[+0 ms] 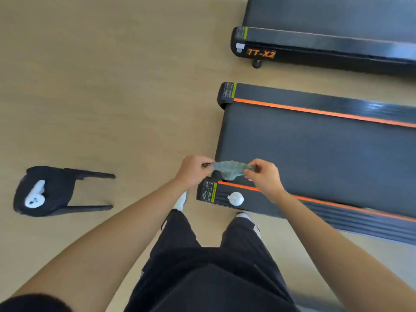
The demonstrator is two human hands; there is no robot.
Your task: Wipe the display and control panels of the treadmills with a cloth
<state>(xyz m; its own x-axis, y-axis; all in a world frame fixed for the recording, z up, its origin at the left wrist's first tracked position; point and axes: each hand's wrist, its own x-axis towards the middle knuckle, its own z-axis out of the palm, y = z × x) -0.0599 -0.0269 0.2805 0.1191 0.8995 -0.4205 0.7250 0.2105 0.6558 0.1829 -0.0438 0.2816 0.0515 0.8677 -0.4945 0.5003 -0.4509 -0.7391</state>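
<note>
A small pale green cloth (229, 171) hangs stretched between both hands at waist height. My left hand (193, 171) pinches its left end and my right hand (263, 176) pinches its right end. Below them lies the rear end of a black treadmill (315, 149) with orange stripes along its belt. A second black treadmill (326, 37), marked TT-X2, lies beyond it at the top right. No display or control panel is in view.
A black stool (56, 192) stands on the wooden floor at the left with a white controller (35, 197) on its seat. A small white round object (235, 198) sits on the near treadmill's side rail. My feet stand beside that treadmill's rear corner.
</note>
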